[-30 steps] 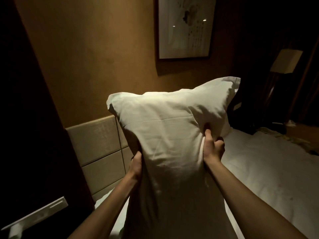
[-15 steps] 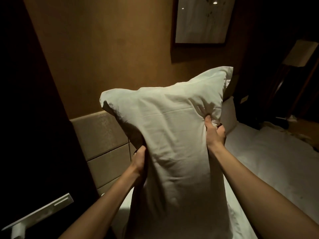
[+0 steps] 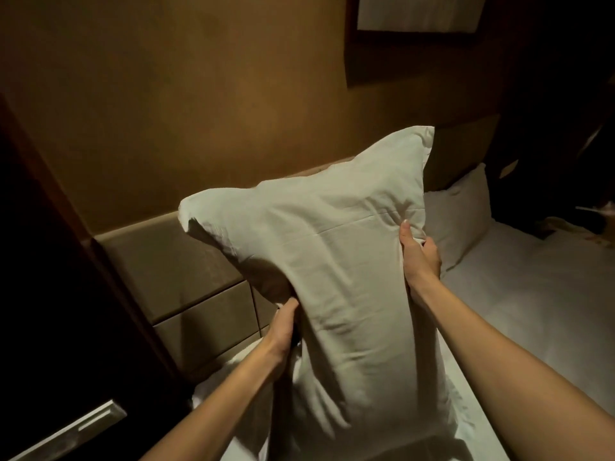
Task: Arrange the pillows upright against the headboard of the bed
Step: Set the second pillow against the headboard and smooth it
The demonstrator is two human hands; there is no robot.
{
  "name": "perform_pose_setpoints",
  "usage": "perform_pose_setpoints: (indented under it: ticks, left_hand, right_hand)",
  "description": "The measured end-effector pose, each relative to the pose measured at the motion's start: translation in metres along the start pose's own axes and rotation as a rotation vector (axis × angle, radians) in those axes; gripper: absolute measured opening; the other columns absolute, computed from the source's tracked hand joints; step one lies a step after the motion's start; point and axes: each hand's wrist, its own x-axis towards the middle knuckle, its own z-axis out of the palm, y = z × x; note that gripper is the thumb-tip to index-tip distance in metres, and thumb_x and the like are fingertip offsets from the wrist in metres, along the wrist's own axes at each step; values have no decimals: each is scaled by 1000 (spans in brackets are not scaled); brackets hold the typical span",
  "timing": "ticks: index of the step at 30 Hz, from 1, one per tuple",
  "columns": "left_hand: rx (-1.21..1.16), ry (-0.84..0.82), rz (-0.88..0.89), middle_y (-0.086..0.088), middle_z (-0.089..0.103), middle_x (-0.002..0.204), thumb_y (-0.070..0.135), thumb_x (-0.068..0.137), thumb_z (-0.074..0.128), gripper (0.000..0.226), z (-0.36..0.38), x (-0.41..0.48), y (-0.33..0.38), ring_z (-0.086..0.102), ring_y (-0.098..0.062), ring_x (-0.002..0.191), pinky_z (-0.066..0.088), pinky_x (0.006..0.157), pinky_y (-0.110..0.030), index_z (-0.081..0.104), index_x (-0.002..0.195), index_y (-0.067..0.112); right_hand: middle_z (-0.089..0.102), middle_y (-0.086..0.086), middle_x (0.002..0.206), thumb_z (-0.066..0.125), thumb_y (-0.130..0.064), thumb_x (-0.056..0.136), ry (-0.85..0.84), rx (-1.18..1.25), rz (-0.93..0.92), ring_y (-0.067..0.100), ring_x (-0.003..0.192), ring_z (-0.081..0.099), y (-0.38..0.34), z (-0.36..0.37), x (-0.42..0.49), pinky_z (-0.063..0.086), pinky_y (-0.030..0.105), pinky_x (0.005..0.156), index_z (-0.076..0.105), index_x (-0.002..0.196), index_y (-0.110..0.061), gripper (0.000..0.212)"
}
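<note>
A long white pillow (image 3: pixel 336 277) stands on end above the bed, tilted toward the padded beige headboard (image 3: pixel 186 277). My left hand (image 3: pixel 283 327) grips its left side low down, fingers hidden behind the fabric. My right hand (image 3: pixel 419 254) pinches its right edge higher up, thumb on the front. A second white pillow (image 3: pixel 462 221) leans upright against the headboard to the right, partly hidden by the held one.
The white bed sheet (image 3: pixel 532 311) spreads to the right. A dark wooden panel (image 3: pixel 66 311) with a pale handle (image 3: pixel 73 430) stands at the left. A framed picture (image 3: pixel 419 15) hangs on the brown wall above. Dark furniture fills the far right corner.
Both hands have carried the pillow lower and closer to the headboard. My view has tipped downward, so the picture has slid to the top edge and the second pillow shows more.
</note>
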Motion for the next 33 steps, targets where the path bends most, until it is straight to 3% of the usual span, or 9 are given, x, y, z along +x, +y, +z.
perform_pose_setpoints:
  ticks: [3, 7, 10, 12, 15, 18, 23, 28, 33]
  left_hand:
    - [15, 7, -27, -9, 77, 87, 13, 103, 41, 31, 2, 36, -19, 75, -15, 76, 57, 64, -22, 70, 104, 2]
    - [32, 82, -132, -13, 77, 90, 23, 97, 53, 28, -5, 76, -44, 74, -25, 89, 54, 86, -37, 74, 93, 5]
    - [100, 117, -191, -11, 77, 101, 50, 69, 67, 50, -12, 100, -61, 70, -31, 104, 50, 101, -46, 78, 101, 13]
    - [121, 115, -219, -6, 78, 95, 52, 69, 64, 52, -18, 116, -72, 72, -24, 94, 54, 93, -41, 77, 104, 14]
    - [108, 151, -264, -1, 66, 67, 38, 89, 57, 35, -22, 133, -78, 56, -12, 55, 42, 56, -27, 73, 96, 9]
    - [112, 203, -274, 2, 51, 57, 35, 96, 52, 27, -30, 159, -87, 39, -9, 46, 33, 52, -26, 68, 93, 13]
    - [117, 176, -242, -2, 54, 72, 41, 98, 51, 35, -34, 207, -100, 38, -9, 52, 33, 52, -25, 72, 101, 14]
    - [60, 187, -257, 2, 73, 90, 58, 94, 53, 45, -33, 229, -115, 67, -16, 79, 49, 61, -26, 72, 117, 24]
    - [51, 196, -260, -5, 76, 105, 63, 90, 56, 52, -34, 237, -121, 70, -26, 97, 55, 75, -36, 70, 122, 25]
  right_hand:
    - [62, 8, 120, 54, -71, 84, -22, -22, 32, 30, 108, 58, 25, 22, 35, 49, 43, 96, 55, 124, -17, 68]
    - [61, 7, 110, 56, -65, 87, -48, -26, 77, 25, 97, 57, 59, 51, 73, 45, 34, 83, 55, 115, -19, 54]
    - [61, 6, 108, 54, -66, 87, -74, -37, 120, 26, 94, 57, 84, 70, 94, 45, 34, 80, 55, 113, -20, 53]
    - [60, 6, 108, 54, -67, 87, -96, -44, 148, 26, 94, 57, 100, 84, 105, 44, 34, 79, 55, 113, -20, 53]
    - [62, 7, 113, 54, -68, 86, -143, -61, 170, 27, 97, 59, 121, 105, 118, 46, 35, 81, 56, 116, -21, 56]
    - [62, 6, 121, 54, -69, 85, -178, -68, 167, 27, 102, 58, 134, 126, 131, 46, 36, 87, 55, 122, -22, 60]
    - [41, 7, 152, 52, -70, 87, -194, -99, 208, 33, 137, 41, 138, 158, 162, 36, 44, 108, 32, 151, -18, 85]
    - [32, 5, 158, 51, -69, 89, -214, -108, 239, 31, 142, 35, 155, 178, 179, 32, 42, 112, 22, 156, -20, 88]
    - [30, 3, 160, 50, -75, 84, -242, -104, 237, 30, 143, 34, 162, 182, 188, 32, 45, 115, 17, 157, -24, 95]
